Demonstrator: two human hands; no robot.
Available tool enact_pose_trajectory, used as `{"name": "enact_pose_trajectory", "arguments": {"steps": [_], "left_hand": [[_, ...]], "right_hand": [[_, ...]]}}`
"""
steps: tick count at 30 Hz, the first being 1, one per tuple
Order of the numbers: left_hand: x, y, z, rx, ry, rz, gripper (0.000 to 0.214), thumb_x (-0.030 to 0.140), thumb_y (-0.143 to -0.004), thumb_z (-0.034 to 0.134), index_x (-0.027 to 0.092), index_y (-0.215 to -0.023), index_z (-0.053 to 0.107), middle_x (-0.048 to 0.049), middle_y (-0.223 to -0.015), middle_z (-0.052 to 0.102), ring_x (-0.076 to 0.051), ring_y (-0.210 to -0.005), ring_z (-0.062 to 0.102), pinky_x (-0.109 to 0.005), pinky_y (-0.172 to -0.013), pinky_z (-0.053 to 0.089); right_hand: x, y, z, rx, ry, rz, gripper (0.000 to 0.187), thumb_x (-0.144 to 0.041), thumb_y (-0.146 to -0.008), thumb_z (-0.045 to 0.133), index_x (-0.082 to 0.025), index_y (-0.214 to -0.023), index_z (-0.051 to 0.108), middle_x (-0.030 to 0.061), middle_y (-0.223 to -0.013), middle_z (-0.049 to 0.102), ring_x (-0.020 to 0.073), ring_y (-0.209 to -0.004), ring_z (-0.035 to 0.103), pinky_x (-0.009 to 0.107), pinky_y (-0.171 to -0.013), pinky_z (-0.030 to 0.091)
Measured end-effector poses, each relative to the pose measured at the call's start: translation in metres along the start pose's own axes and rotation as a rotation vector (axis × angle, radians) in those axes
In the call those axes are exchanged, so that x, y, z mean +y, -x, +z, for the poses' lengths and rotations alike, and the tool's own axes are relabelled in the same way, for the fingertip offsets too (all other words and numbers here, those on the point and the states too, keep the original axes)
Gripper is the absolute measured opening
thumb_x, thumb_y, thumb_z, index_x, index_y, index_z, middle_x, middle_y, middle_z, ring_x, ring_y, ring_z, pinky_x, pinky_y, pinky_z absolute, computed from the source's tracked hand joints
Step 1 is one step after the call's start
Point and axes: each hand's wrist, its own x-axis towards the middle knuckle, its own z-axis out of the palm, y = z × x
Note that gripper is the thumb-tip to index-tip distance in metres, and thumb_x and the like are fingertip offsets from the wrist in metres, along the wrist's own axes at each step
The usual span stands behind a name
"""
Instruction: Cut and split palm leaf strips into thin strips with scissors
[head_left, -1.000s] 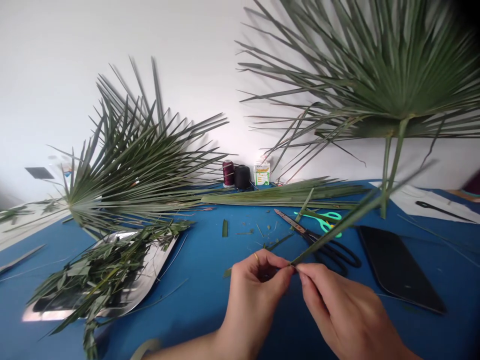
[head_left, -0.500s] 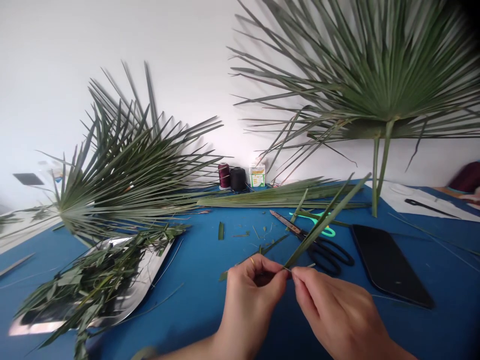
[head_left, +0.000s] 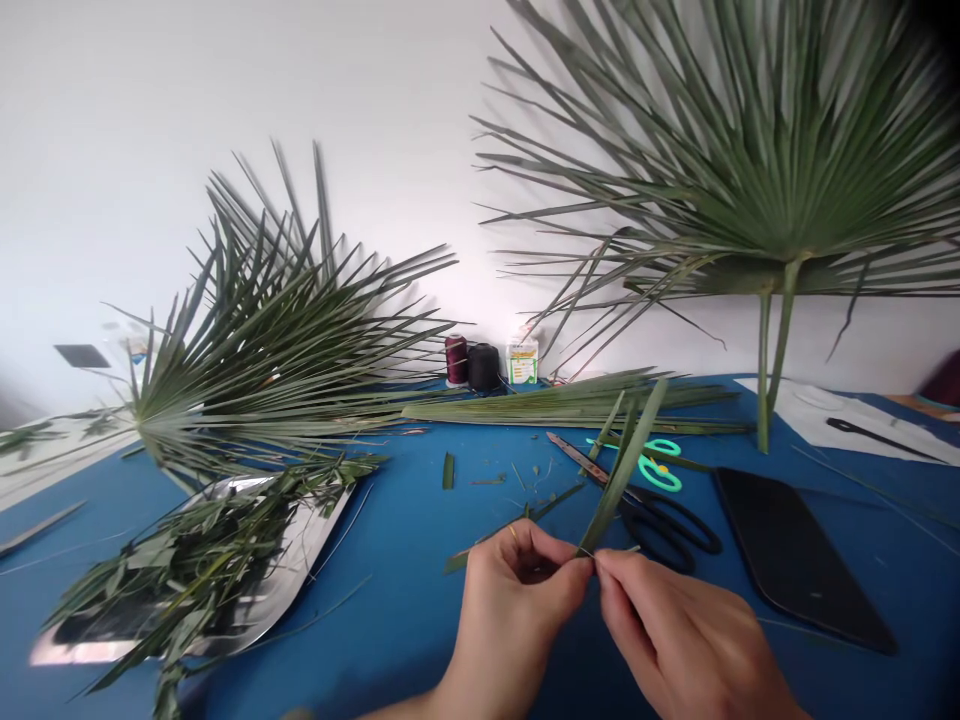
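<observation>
A folded green palm leaf strip (head_left: 624, 470) rises tilted to the right from between the fingertips of my left hand (head_left: 517, 590), which pinches its lower end. Close against it, my right hand (head_left: 682, 630) has thumb and forefinger pressed together on a thin pale strand (head_left: 588, 552) at the strip's base. Most of that strand is hidden by the fingers. Just beyond my hands lie black-handled scissors (head_left: 667, 525), partly behind the strip, and turquoise-handled scissors (head_left: 660, 465).
At left, a metal tray (head_left: 319, 545) bears leaf scraps. Fan palm leaves (head_left: 255, 340) and another upright fan leaf (head_left: 787, 200) stand by the wall. A dark phone-like slab (head_left: 802, 555) lies right. Thread spools (head_left: 484, 368) and a small carton (head_left: 523, 360) stand at the back.
The whole view has shifted slightly, moving the scene right and down. The leaf strip now stands a bit steeper and narrower. Both hands keep their pinch.
</observation>
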Motion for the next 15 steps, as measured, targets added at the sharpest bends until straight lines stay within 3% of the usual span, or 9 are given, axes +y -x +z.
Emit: {"name": "enact_pose_trajectory", "arguments": {"steps": [4,7,9,13,15], "left_hand": [[-0.002,0.0,-0.003,-0.027,-0.035,0.053,0.008,0.016,-0.062,0.067,0.014,-0.059,0.06,0.0012,-0.057,0.061,-0.009,-0.055,0.052,-0.019,-0.053,0.041],[-0.005,0.001,-0.006,-0.017,-0.2,0.142,0.007,0.018,-0.067,0.065,0.015,-0.061,0.063,-0.0007,-0.059,0.064,-0.011,-0.056,0.057,-0.019,-0.054,0.044],[-0.008,0.002,-0.007,-0.015,-0.367,0.326,0.009,0.018,-0.071,0.062,0.015,-0.063,0.064,-0.0023,-0.059,0.066,-0.012,-0.055,0.06,-0.019,-0.053,0.046],[-0.014,0.0,-0.011,0.031,-0.601,0.912,0.008,0.006,-0.07,0.058,0.013,-0.066,0.062,-0.0033,-0.055,0.065,-0.011,-0.048,0.059,-0.018,-0.048,0.046],[-0.015,-0.002,-0.014,0.025,-0.665,1.066,0.011,0.002,-0.07,0.057,0.012,-0.069,0.06,-0.0039,-0.055,0.065,-0.012,-0.048,0.058,-0.019,-0.047,0.046]], "right_hand": [[0.002,0.0,0.0,-0.01,0.003,0.003,0.016,-0.009,-0.085,0.048,-0.014,-0.076,0.06,-0.0009,-0.054,0.062,0.0104,-0.043,0.059,0.024,-0.047,0.042],[0.001,0.002,0.0,-0.016,0.0,-0.007,0.015,-0.009,-0.084,0.05,-0.014,-0.075,0.06,-0.0014,-0.052,0.06,0.0105,-0.042,0.058,0.025,-0.046,0.042],[0.0,0.005,0.0,-0.023,-0.005,-0.024,0.014,-0.009,-0.084,0.051,-0.014,-0.075,0.06,-0.0014,-0.052,0.06,0.0109,-0.042,0.057,0.025,-0.046,0.042],[-0.002,0.009,0.0,-0.03,-0.033,-0.015,0.011,-0.01,-0.084,0.05,-0.014,-0.079,0.059,0.0002,-0.054,0.062,0.0128,-0.044,0.059,0.026,-0.047,0.043],[-0.003,0.007,-0.001,-0.049,-0.075,0.028,0.013,-0.011,-0.087,0.045,-0.015,-0.081,0.057,-0.0009,-0.053,0.061,0.0118,-0.043,0.059,0.025,-0.045,0.043]]}}
